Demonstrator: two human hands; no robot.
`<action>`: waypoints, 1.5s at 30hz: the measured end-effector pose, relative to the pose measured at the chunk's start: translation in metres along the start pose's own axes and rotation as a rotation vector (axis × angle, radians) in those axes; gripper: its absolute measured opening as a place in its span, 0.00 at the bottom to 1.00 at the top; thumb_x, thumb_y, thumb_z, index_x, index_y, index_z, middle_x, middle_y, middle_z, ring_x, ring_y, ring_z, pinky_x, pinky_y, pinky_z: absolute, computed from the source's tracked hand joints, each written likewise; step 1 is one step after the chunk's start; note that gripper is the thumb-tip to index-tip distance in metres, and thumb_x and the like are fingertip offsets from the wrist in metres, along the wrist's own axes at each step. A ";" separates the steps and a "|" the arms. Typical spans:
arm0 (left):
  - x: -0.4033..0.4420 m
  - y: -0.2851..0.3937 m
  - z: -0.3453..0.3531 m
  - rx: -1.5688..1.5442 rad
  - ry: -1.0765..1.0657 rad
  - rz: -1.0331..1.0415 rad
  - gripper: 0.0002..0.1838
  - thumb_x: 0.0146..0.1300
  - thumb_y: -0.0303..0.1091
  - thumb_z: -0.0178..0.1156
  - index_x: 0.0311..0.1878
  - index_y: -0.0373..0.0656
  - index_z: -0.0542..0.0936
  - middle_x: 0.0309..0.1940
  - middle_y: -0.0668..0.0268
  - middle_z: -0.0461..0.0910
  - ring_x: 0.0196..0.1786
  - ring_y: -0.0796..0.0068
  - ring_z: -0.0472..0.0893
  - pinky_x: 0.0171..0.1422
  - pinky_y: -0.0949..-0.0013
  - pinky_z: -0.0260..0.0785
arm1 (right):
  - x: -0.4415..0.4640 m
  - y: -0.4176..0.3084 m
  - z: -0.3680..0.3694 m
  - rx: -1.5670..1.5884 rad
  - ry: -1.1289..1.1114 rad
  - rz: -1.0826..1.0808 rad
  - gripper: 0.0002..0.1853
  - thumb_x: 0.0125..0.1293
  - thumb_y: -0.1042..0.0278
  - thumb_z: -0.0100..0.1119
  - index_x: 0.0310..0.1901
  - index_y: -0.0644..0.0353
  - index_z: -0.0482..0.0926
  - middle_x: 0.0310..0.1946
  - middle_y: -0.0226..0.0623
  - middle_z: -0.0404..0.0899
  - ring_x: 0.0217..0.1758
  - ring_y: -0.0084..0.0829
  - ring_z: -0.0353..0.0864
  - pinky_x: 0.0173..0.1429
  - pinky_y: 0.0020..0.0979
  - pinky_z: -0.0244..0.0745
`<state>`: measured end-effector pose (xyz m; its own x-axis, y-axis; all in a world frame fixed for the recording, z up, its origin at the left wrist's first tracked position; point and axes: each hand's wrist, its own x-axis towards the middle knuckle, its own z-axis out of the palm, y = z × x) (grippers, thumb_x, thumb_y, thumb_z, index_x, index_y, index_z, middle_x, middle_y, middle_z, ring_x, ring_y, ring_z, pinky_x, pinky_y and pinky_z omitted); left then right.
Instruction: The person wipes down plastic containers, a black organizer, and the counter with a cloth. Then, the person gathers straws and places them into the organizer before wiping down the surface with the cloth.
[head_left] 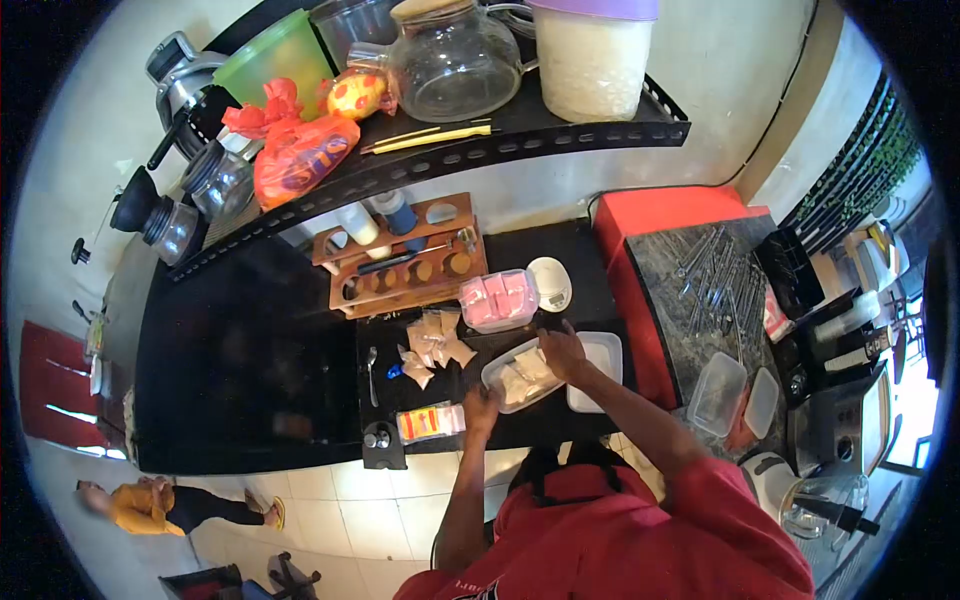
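A clear plastic container [508,401] with bags of pale tan powder [520,383] in it lies on the black counter in front of me. My left hand [480,410] is closed at its left rim. My right hand [562,354] grips the upper right side, partly hiding that edge. Partly under my right forearm lies a translucent lid [598,350]. Beyond the container stands a tub of pink packets [498,300], beside a white oval dish [550,284]. More small bags of tan powder [436,338] lie in a pile to the left.
A spoon [373,376], a red-and-yellow packet [431,422] and a tamper stand [383,444] are on the left. Behind stands a wooden rack [405,270]. A loaded shelf [440,142] overhangs the counter. Metal utensils [715,270] lie at right. A person [150,505] stands at lower left.
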<state>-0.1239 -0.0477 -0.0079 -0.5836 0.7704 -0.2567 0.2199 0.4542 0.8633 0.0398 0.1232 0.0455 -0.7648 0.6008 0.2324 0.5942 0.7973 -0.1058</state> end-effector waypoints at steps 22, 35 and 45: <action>-0.023 0.197 0.004 -0.508 -0.658 0.091 0.20 0.75 0.39 0.51 0.61 0.36 0.75 0.54 0.53 0.81 0.49 0.68 0.83 0.49 0.68 0.80 | -0.101 0.129 -0.207 1.460 0.055 1.176 0.25 0.72 0.59 0.52 0.65 0.64 0.65 0.55 0.46 0.75 0.47 0.43 0.83 0.34 0.40 0.88; -0.032 0.185 0.098 -0.383 -0.601 -0.062 0.16 0.75 0.39 0.51 0.55 0.38 0.78 0.46 0.59 0.82 0.42 0.74 0.82 0.48 0.70 0.78 | -0.163 0.318 -0.200 1.308 0.241 1.170 0.24 0.69 0.55 0.58 0.61 0.59 0.73 0.47 0.40 0.81 0.40 0.34 0.85 0.29 0.35 0.86; -0.025 0.232 0.140 -0.326 -0.696 0.127 0.14 0.75 0.33 0.49 0.57 0.37 0.77 0.49 0.59 0.82 0.49 0.70 0.82 0.54 0.68 0.76 | -0.009 0.455 -0.151 1.143 0.174 0.967 0.24 0.66 0.53 0.63 0.54 0.64 0.78 0.33 0.41 0.83 0.24 0.33 0.84 0.25 0.35 0.84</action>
<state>0.0512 0.1010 0.1374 0.0795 0.9601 -0.2682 -0.0519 0.2726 0.9607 0.3544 0.4724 0.1411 -0.1160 0.9570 -0.2659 0.2666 -0.2279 -0.9365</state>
